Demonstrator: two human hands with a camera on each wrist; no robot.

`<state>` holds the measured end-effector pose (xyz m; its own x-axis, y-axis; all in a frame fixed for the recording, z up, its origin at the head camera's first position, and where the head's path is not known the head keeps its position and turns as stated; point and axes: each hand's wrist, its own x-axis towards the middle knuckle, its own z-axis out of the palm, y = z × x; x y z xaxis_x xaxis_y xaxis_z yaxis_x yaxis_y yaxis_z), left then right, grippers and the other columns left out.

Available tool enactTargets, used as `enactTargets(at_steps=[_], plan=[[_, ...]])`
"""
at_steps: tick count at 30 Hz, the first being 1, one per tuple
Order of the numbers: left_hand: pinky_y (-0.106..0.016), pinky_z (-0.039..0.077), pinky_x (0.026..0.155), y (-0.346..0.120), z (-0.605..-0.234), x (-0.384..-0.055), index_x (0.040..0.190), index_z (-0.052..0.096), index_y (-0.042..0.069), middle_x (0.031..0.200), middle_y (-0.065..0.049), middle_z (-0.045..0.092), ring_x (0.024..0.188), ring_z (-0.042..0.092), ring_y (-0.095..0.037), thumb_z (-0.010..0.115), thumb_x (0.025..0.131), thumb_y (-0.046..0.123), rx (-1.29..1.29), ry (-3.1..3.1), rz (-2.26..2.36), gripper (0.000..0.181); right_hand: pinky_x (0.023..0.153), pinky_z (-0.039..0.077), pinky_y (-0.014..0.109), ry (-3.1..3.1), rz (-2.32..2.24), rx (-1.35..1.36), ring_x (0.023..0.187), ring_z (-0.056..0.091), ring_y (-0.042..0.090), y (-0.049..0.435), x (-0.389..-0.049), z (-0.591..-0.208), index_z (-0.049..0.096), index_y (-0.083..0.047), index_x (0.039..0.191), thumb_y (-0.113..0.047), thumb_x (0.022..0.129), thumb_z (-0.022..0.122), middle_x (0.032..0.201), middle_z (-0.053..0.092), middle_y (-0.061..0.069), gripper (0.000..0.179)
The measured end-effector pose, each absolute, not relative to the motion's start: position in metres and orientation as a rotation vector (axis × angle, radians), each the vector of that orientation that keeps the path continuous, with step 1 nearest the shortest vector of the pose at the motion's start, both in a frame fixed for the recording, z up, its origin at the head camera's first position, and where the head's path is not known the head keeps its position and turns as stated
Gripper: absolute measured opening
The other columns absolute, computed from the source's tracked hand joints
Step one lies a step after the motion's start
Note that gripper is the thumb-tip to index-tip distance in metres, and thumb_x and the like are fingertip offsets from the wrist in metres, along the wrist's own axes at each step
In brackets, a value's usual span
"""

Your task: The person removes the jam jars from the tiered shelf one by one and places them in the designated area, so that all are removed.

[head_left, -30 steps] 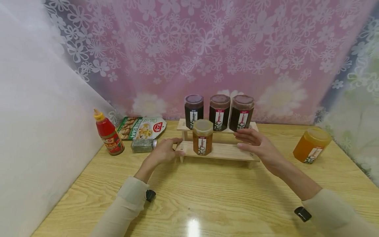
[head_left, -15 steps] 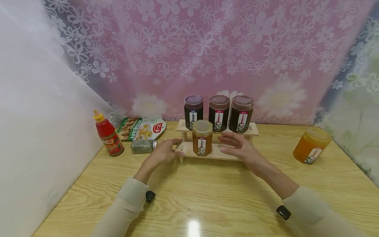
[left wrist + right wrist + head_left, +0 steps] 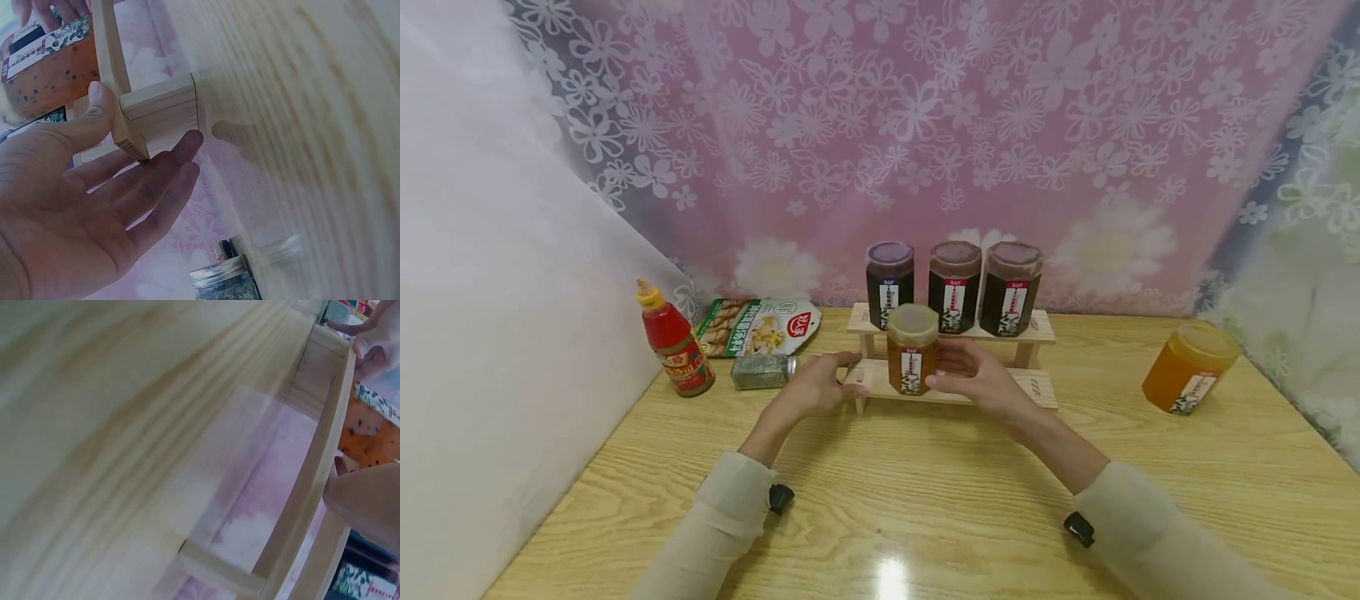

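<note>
A two-step wooden rack [image 3: 1034, 390] stands on the table. My left hand [image 3: 815, 385] holds the left end of its lower step; the left wrist view has the thumb [image 3: 95, 103] at the board and the fingers below and beside its end. On that step, left of centre, an amber jam jar [image 3: 904, 337] with dark specks stands upright. My right hand [image 3: 985, 382] is at the jar's right side, thumb across its front edge and fingertips partly hidden behind it. Three dark jam jars [image 3: 955, 265] stand in a row on the upper step.
An orange jar [image 3: 1180, 362] stands apart at the right. To the left are a red squeeze bottle [image 3: 673, 346], a seasoning packet [image 3: 767, 325] and a small spice jar [image 3: 762, 372] lying on its side. A floral curtain [image 3: 925, 125] hangs behind the table [image 3: 865, 492].
My right hand has moved left from the right end of the lower step to the amber jam jar and closed round its right side. The left hand and the jars have stayed put.
</note>
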<state>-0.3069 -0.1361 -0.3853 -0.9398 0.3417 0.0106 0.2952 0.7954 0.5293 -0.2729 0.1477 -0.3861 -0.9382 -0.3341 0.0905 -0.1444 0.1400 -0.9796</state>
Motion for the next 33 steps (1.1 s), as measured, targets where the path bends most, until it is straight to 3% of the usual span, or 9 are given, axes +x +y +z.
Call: enactTargets(at_steps=[6, 11, 16, 25, 33], plan=[[-0.041, 0.046, 0.088, -0.137, -0.384, -0.308, 0.149, 0.058, 0.012, 0.144, -0.012, 0.063, 0.095, 0.059, -0.023, 0.078, 0.095, 0.034, 0.516, 2.893, 0.839, 0.062, 0.115, 0.039, 0.053, 2.318, -1.905, -0.404, 0.139, 0.048, 0.040, 0.127, -0.274, -0.385, 0.036, 0.001, 0.157, -0.014, 0.095, 0.077, 0.153, 0.048, 0.023, 0.076], [-0.043, 0.048, 0.094, -0.137, -0.382, -0.308, 0.149, 0.058, 0.011, 0.145, -0.012, 0.062, 0.111, 0.061, -0.025, 0.078, 0.095, 0.034, 0.513, 2.894, 0.836, 0.063, 0.106, 0.046, 0.048, 2.382, -1.929, -0.381, 0.131, 0.053, 0.038, 0.112, -0.276, -0.388, 0.036, 0.000, 0.154, -0.015, 0.092, 0.080, 0.146, 0.051, 0.023, 0.077], [-0.047, 0.049, 0.100, -0.138, -0.382, -0.308, 0.149, 0.058, 0.011, 0.146, -0.012, 0.062, 0.127, 0.060, -0.030, 0.078, 0.095, 0.035, 0.499, 2.891, 0.841, 0.063, 0.107, 0.046, 0.049, 2.448, -1.949, -0.361, 0.131, 0.054, 0.037, 0.100, -0.277, -0.389, 0.035, 0.000, 0.151, -0.015, 0.089, 0.084, 0.144, 0.052, 0.023, 0.081], [-0.044, 0.049, 0.095, -0.140, -0.381, -0.308, 0.149, 0.058, 0.012, 0.145, -0.012, 0.062, 0.116, 0.062, -0.025, 0.078, 0.094, 0.036, 0.481, 2.899, 0.838, 0.063, 0.103, 0.050, 0.049, 2.625, -1.822, -0.182, 0.126, 0.060, 0.034, 0.087, -0.275, -0.378, 0.037, -0.005, 0.148, -0.031, 0.086, 0.087, 0.139, 0.057, 0.018, 0.085], [-0.048, 0.048, 0.103, -0.137, -0.385, -0.309, 0.148, 0.059, 0.011, 0.144, -0.013, 0.063, 0.129, 0.060, -0.033, 0.078, 0.095, 0.035, 0.506, 2.889, 0.845, 0.062, 0.103, 0.051, 0.049, 2.743, -1.678, -0.144, 0.123, 0.062, 0.034, 0.095, -0.272, -0.375, 0.046, -0.006, 0.147, -0.031, 0.084, 0.087, 0.137, 0.062, 0.016, 0.079]])
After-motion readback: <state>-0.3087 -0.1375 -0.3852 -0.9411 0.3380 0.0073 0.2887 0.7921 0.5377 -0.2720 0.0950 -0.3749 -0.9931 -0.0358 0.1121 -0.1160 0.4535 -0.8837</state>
